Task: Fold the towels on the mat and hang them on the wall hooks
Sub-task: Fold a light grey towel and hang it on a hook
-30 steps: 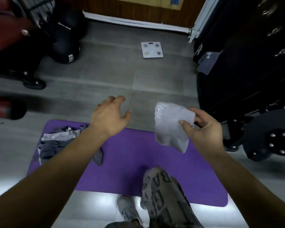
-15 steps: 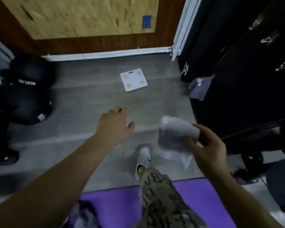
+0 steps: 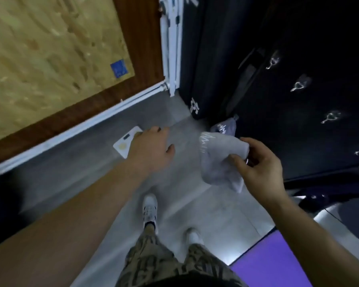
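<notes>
Right now my right grip (image 3: 257, 170) pinches the folded grey towel (image 3: 218, 162), thumb curled over its near face and fingers wrapped behind it, so the bundle hangs in the air above the floor (image 3: 195, 204), not on the purple mat (image 3: 278, 266) that shows at the lower right. The towel's long axis runs roughly up and down from where I look: the rounded end with the white zigzag print points up and away toward the dark wall (image 3: 298, 131), and a loose corner droops down toward me below my thumb. My left grip (image 3: 151, 150) is spread and relaxed, palm down, holding nothing, out in front of me and well apart from the towel; it covers part of a white bathroom scale (image 3: 122, 145) lying on the floor. Just beyond the held towel a second grey towel (image 3: 226, 127) with the same zigzag sits low against the dark wall; I cannot tell what it hangs from. Higher on that wall a slanting row of metal hooks (image 3: 298, 84) stands bare.
</notes>
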